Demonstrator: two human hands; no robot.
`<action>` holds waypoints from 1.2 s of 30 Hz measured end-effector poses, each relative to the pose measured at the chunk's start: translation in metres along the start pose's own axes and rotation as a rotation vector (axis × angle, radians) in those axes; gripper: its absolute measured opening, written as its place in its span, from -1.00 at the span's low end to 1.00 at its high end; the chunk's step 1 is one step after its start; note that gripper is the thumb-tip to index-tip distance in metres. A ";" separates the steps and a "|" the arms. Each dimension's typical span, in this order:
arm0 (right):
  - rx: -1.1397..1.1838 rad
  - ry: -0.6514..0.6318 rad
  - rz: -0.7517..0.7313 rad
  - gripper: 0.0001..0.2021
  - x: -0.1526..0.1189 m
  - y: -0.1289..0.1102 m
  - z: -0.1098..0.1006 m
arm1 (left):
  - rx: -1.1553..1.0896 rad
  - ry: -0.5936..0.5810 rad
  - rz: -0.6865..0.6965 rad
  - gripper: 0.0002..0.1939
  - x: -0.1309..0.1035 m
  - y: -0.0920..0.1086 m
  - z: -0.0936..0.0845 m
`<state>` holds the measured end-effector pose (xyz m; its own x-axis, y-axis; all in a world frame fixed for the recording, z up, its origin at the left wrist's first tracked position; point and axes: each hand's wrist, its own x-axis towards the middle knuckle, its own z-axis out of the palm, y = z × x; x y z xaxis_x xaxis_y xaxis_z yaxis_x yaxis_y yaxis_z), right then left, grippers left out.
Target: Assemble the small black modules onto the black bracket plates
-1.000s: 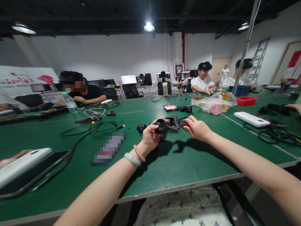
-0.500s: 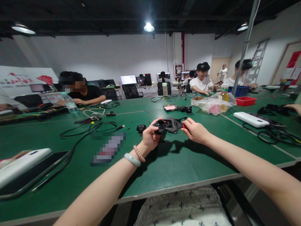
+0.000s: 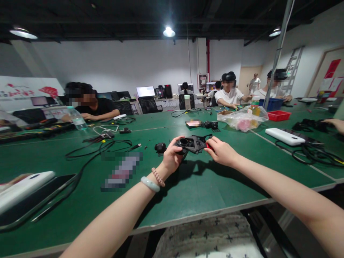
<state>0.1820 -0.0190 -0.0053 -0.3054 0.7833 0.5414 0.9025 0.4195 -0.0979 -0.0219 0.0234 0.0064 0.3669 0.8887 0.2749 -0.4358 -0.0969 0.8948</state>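
Here's your left hand (image 3: 171,157), closed around the ringed end of the black assembly (image 3: 198,144); your right hand (image 3: 221,152) pinches a red piece (image 3: 209,146) at the other end; the whole thing is up above the green desk (image 3: 215,193), shadow below; just left of your left hand sits a small black device (image 3: 160,147), a cable plug (image 3: 137,146) farther left.

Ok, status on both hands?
Left hand gripping black part with round ring. Right hand on red end of angular black piece. Small black gadget near left hand, apparently not blocking.
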 end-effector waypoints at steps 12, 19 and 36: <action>0.119 0.010 -0.019 -0.79 0.001 0.004 0.001 | -0.143 0.001 -0.164 -0.36 0.001 0.001 -0.007; 0.131 0.008 -0.029 -0.78 0.001 0.009 0.002 | -0.135 -0.119 -0.212 -0.36 0.006 0.000 -0.014; 0.214 0.046 -0.051 -0.83 0.000 0.012 0.008 | -0.114 -0.163 -0.133 -0.48 0.004 -0.004 -0.014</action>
<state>0.1902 -0.0109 -0.0128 -0.3308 0.7387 0.5873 0.7994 0.5500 -0.2417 -0.0306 0.0339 -0.0007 0.5512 0.8052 0.2189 -0.4617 0.0758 0.8838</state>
